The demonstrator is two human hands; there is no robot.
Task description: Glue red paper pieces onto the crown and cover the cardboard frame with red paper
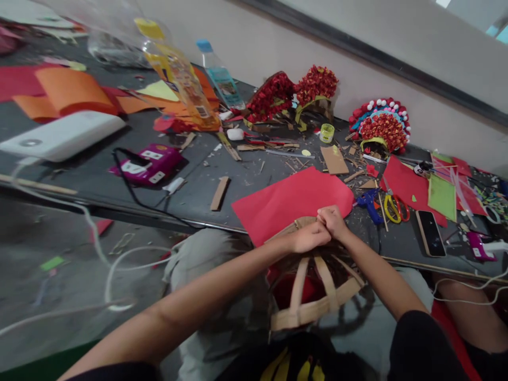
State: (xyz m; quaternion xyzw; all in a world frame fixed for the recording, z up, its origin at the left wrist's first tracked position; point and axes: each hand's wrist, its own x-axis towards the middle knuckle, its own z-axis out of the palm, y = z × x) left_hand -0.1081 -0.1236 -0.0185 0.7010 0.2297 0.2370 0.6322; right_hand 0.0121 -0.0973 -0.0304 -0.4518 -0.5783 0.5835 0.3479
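Note:
A frame of tan cardboard strips [327, 302], with red showing inside its open bottom, rests in my lap against the table edge. My left hand [311, 236] is closed at the frame's upper rim. Touching it, my right hand [332, 222] is closed at the same rim, its fingertips pinched together. Whether something small sits between the fingers is hidden. Under and beyond both hands lies a large sheet of red paper [286, 198]. Just right of the paper are a blue glue gun [369, 205] and scissors with yellow and red handles [392, 208].
Two drink bottles [186, 79] [222, 76], red decorated headpieces [317, 83] [383, 129] and cardboard scraps [334, 160] stand or lie farther back. A purple power strip [153, 164] and white power bank [63, 135] are left, a phone [431, 233] right. White cable [109, 270] hangs off the edge.

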